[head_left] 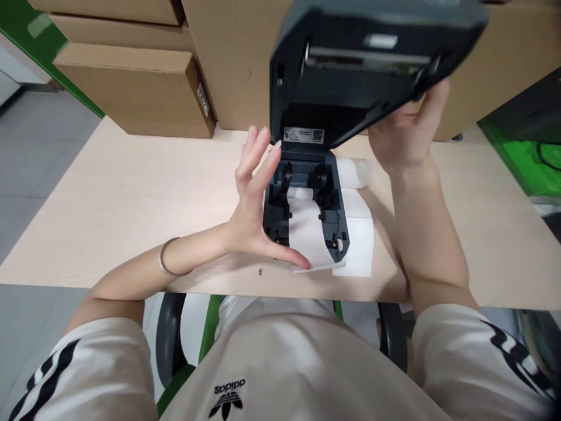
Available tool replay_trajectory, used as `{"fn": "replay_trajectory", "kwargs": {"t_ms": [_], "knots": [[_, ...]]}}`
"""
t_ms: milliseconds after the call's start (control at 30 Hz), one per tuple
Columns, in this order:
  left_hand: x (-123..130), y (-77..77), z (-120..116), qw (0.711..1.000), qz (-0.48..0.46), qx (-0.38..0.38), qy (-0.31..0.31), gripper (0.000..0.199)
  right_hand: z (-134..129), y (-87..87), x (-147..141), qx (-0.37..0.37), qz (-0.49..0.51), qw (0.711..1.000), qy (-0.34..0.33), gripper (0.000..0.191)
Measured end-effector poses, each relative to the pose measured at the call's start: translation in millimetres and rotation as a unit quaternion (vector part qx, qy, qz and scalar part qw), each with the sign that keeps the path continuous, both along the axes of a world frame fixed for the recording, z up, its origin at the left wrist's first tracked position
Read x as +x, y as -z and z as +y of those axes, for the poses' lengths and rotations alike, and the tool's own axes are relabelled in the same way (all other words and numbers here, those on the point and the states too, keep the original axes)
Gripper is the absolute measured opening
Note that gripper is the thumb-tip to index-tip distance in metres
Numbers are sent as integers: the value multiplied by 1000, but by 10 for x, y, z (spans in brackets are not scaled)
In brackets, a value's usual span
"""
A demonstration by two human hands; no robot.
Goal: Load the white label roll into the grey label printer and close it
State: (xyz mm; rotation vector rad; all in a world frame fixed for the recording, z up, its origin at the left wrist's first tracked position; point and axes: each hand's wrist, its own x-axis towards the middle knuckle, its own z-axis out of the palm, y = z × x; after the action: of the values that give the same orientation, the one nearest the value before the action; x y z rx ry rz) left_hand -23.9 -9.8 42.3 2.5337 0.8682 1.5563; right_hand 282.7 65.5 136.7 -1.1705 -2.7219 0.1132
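A dark label printer (270, 225) stands on the table with its lid (342, 88) raised. A white paper strip (307, 228) runs from between the black roll holders over the printer's front edge. My left hand (250, 207) is at the printer's left side, fingers stretched up and apart, the thumb resting on the strip's front end. At the lid's right edge, my right hand (405, 137) grips the lid, its fingertips partly hidden behind it. Right of the printer lie a white roll (354, 172) and a flat white paper strip (360, 234), partly covered by the printer.
Cardboard boxes (131, 88) line the back of the wooden table (184, 181). A tiny dark bit (260, 272) lies near the front edge. A chair with black armrests (169, 333) is below. On the right are a green surface (512, 164) and a black cable (546, 158).
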Motion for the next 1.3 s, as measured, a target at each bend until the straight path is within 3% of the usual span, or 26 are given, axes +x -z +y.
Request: {"fn": "replay_trajectory", "kwargs": {"t_ms": [167, 300, 467, 600, 767, 967, 1067, 1200, 1300], "knots": [[2, -48, -1, 994, -44, 86, 53, 171, -81, -15, 56, -95, 233, 967, 33, 106], [17, -83, -36, 986, -37, 142, 76, 170, -80, 21, 194, -162, 247, 955, -28, 75], [-2, -47, -83, 1000, -13, 3, 27, 126, -92, 21, 311, -199, 175, 962, -72, 88], [-29, -74, -33, 997, -58, -13, 42, 93, -154, 9, 307, -152, 91, 981, -84, 112], [-82, -39, 72, 978, -28, -206, 26, 99, -163, 21, 302, -109, 37, 990, -87, 123], [-101, 225, 176, 965, -33, -249, 79, 102, -173, 3, 320, -108, 29, 990, -83, 121], [-93, 307, 184, 963, -35, -254, 83, 102, -338, -111, 275, -113, 45, 992, -46, 102], [-82, 341, 165, 961, -40, -261, 82, 105, -703, -327, 102, -53, 117, 992, -8, 46], [-79, 336, 147, 961, -33, -263, 75, 109, -950, -432, -57, -44, 119, 992, -24, 38]]}}
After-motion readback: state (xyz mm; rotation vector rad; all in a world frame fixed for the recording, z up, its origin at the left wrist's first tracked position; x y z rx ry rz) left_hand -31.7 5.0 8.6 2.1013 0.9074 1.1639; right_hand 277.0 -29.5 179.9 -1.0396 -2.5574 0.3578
